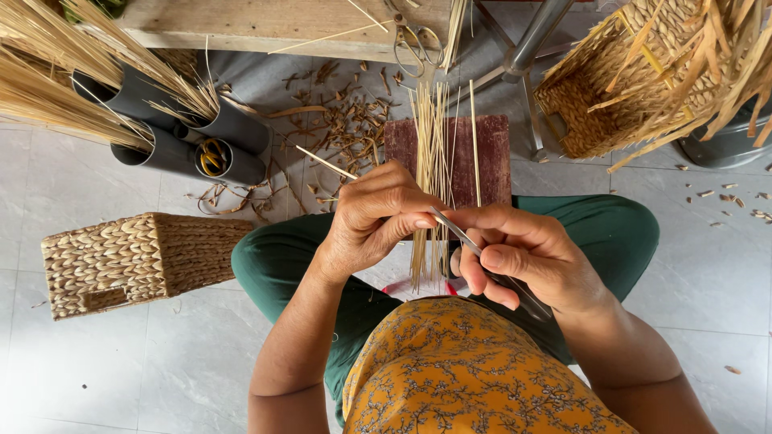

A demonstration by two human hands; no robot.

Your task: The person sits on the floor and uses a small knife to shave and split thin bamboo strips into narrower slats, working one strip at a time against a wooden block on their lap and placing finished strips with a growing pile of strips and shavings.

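Containers: three dark grey tubes (181,133) lay on the tile floor upper left, two stuffed w/ bundles of pale straw (72,76), the one nearest showed yellowish coils in its mouth. Small woven basket (133,259) lay on its side left of the knee; contents not visible. Larger woven basket (643,80), unfinished w/ loose strand ends sticking out, stood upper right, partly against a grey metal tub (728,145); inside not seen. Surroundings: wooden bench (265,24) ran along the top edge w/ scissors (416,44) hanging off its front; metal stool leg (531,44) beside them. Brown trimmings (346,128) were scattered over the floor below the bench. Dark red board (486,161) lay ahead of the knees, thin pale sticks (433,153) resting on it lengthwise and reaching to the lap. Person sat in green trousers (281,257) & orange patterned top (450,370); the hands blocked the near ends of the sticks. Fingers: left hand (374,217) was curled, thumb & forefinger pressed together pinching a single stick (326,162) that pointed up-left. Right hand (527,253) was closed round a slim metal blade (454,229), thumb on top, tip meeting the left thumb.
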